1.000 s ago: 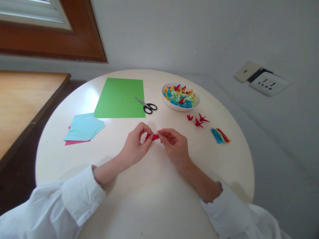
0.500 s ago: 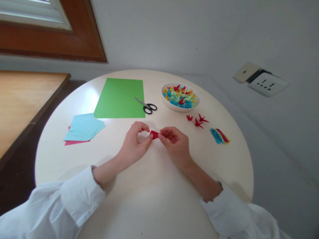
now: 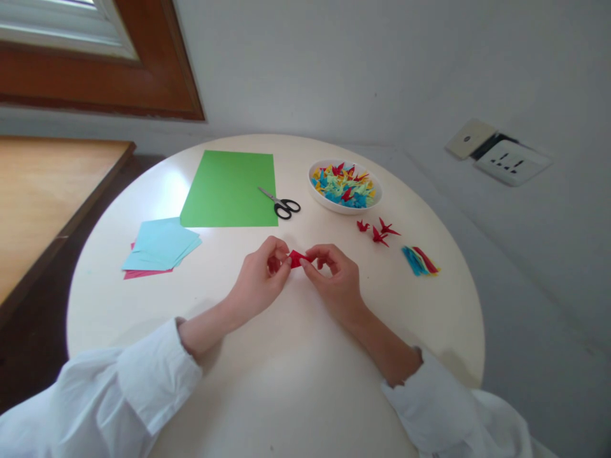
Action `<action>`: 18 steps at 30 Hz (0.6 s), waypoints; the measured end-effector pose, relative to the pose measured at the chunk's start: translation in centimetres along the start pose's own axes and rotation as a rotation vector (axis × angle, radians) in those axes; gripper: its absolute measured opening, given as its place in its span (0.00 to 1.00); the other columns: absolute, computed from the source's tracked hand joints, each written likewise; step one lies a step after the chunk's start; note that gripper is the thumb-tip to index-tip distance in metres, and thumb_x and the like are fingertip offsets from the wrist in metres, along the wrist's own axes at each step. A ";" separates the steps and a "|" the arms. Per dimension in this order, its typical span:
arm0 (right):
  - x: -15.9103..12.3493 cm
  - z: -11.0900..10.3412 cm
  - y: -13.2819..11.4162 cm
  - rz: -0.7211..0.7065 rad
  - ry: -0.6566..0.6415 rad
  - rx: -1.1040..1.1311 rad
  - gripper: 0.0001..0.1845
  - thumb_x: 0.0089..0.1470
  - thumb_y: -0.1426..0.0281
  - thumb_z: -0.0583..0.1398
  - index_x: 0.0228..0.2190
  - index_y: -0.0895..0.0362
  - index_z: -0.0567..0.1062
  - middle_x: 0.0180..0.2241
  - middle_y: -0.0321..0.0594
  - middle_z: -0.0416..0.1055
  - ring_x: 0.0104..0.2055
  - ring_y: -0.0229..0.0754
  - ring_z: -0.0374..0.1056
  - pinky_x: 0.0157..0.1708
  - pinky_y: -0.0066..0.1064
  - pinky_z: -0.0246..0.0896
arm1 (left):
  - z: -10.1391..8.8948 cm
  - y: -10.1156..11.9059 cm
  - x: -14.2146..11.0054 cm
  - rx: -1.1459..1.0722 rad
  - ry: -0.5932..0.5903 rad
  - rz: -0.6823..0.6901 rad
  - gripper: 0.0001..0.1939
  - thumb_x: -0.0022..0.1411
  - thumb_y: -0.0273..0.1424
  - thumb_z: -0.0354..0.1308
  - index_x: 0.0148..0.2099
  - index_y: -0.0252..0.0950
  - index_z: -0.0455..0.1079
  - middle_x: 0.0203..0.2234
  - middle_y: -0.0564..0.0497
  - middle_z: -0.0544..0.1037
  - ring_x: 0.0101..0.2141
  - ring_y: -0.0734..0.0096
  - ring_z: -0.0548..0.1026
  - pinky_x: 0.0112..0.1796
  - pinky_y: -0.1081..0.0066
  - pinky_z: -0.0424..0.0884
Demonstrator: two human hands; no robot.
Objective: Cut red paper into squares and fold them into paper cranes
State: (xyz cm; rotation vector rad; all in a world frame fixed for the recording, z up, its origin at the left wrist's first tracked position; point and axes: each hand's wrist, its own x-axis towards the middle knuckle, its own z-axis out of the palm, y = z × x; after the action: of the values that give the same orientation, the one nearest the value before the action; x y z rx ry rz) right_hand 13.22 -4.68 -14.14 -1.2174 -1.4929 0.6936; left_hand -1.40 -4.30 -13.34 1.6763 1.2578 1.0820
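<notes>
A small piece of folded red paper [image 3: 298,258] is pinched between my two hands, just above the middle of the round white table. My left hand [image 3: 261,270] grips its left end between thumb and fingertips. At the other end, my right hand [image 3: 335,273] holds it the same way, thumb in front and index finger behind. Fingertips hide parts of the paper. Beyond my right hand lie three red paper cranes [image 3: 379,236]. Black-handled scissors [image 3: 286,207] rest just past my hands, their blades over a green sheet [image 3: 233,191].
A white bowl [image 3: 329,203] full of colourful paper cranes stands at the back right. Several folded paper strips [image 3: 413,261] lie near the right edge. Light blue paper squares [image 3: 162,245] over red ones lie at the left. A wooden table [image 3: 57,172] stands beyond.
My left fingers have closed in on the paper's left end, and my right index finger has shifted behind it. The red paper is turned slightly. Other things lie as before.
</notes>
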 end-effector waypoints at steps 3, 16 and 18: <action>0.1 -0.1 -0.2 -0.047 -0.002 -0.067 0.03 0.45 0.73 0.61 0.27 0.55 0.72 0.26 0.34 0.73 0.28 0.36 0.67 0.28 0.29 0.60 | 0.1 0.1 -0.1 -0.015 -0.015 -0.005 0.03 0.54 0.26 0.51 0.32 0.38 0.59 0.21 0.57 0.68 0.24 0.75 0.68 0.23 0.75 0.61; 0.1 -0.3 -0.3 -0.097 0.004 -0.144 0.04 0.45 0.76 0.60 0.26 0.55 0.73 0.25 0.33 0.74 0.26 0.35 0.67 0.26 0.28 0.57 | 0.2 0.5 -0.3 -0.124 -0.069 0.011 0.04 0.53 0.24 0.52 0.32 0.37 0.59 0.24 0.54 0.72 0.27 0.74 0.73 0.29 0.74 0.69; 0.1 -0.3 -0.2 -0.117 0.011 -0.153 0.05 0.45 0.77 0.60 0.26 0.55 0.73 0.25 0.32 0.74 0.26 0.35 0.67 0.26 0.28 0.58 | 0.3 0.4 -0.3 -0.148 -0.085 -0.002 0.04 0.53 0.24 0.52 0.32 0.37 0.59 0.24 0.54 0.73 0.27 0.74 0.74 0.30 0.74 0.69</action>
State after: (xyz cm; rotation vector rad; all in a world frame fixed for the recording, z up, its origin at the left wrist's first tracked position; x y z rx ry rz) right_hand 13.43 -4.69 -13.84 -1.2352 -1.6175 0.5011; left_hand -1.08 -4.75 -13.11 1.5918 1.0976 1.0649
